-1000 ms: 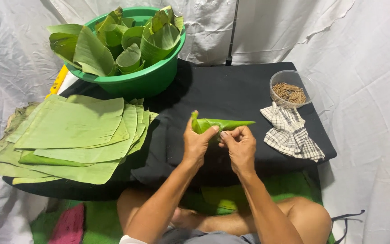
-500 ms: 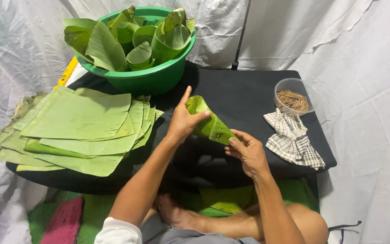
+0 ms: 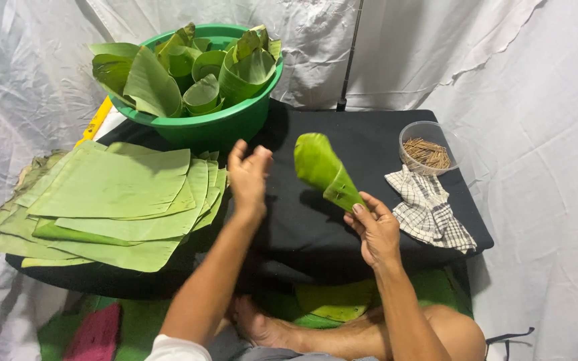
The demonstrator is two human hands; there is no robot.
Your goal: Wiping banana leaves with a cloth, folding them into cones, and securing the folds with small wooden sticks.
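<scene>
My right hand (image 3: 374, 229) grips the narrow tip of a rolled green leaf cone (image 3: 324, 170), which points up and to the left above the black table (image 3: 369, 144). My left hand (image 3: 247, 178) hovers just left of the cone, fingers apart and holding nothing. It is between the cone and a stack of flat banana leaves (image 3: 112, 200) on the table's left side. A green basin (image 3: 215, 120) at the back holds several finished leaf cones.
A clear plastic cup of thin wooden sticks (image 3: 426, 150) stands at the right of the table, with a checked cloth (image 3: 429, 207) in front of it. White fabric hangs all around. My crossed legs rest on a green mat below.
My left hand has let go of the cone and moved left. My right hand alone holds the cone, now raised more upright.
</scene>
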